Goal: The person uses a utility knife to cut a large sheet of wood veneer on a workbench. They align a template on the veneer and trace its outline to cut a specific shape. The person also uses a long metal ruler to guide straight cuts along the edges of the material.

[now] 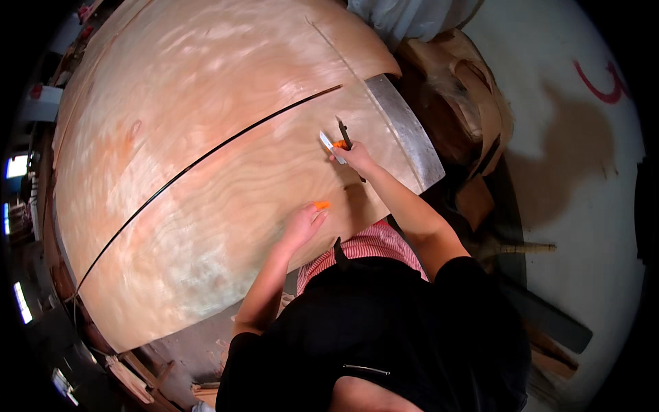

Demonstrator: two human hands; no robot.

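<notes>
A large sheet of light plywood [206, 151] fills the view, with a thin black line [206, 154] running across it from lower left to upper right. My right hand [353, 156] is closed around an orange-handled tool with a silver blade [329, 145] and a dark pencil-like piece [343, 132], held against the sheet near its right edge. My left hand [305, 223] lies flat on the wood with fingers spread, beside a small orange piece [321, 204] at its fingertips.
A grey metal strip [408, 134] runs along the right end of the sheet. Wooden scraps and carved pieces [467, 89] are piled to the right on a pale floor [576, 206]. Timber offcuts [144, 381] lie below the sheet's lower edge.
</notes>
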